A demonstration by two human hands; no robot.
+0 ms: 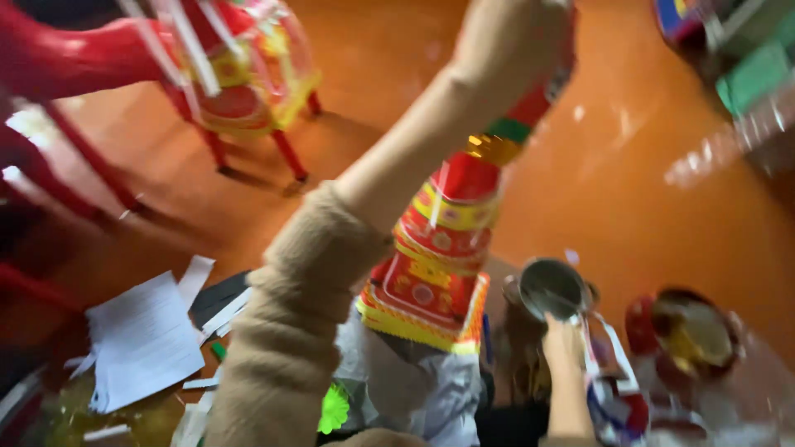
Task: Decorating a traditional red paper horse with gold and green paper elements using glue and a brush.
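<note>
A tall paper tower (pixel 435 248) in red, yellow and green tiers stands tilted in the middle of the view, over grey cloth on my lap. My left hand (pixel 513 37), at the end of a beige knitted sleeve, reaches up to the tower's top and appears to grip it; motion blur hides the fingers. My right hand (pixel 566 339) is low at the right, its fingertips at the rim of a small metal bowl (pixel 551 287). A white strip (pixel 609 348) lies beside that hand; whether the hand holds anything is unclear.
An orange floor (pixel 662 190) fills the background. A second decorated paper piece on red legs (pixel 244 79) stands at the top left beside red stools (pixel 58 58). White paper sheets (pixel 145 339) lie lower left. A round red-and-gold dish (pixel 696 331) sits at the right.
</note>
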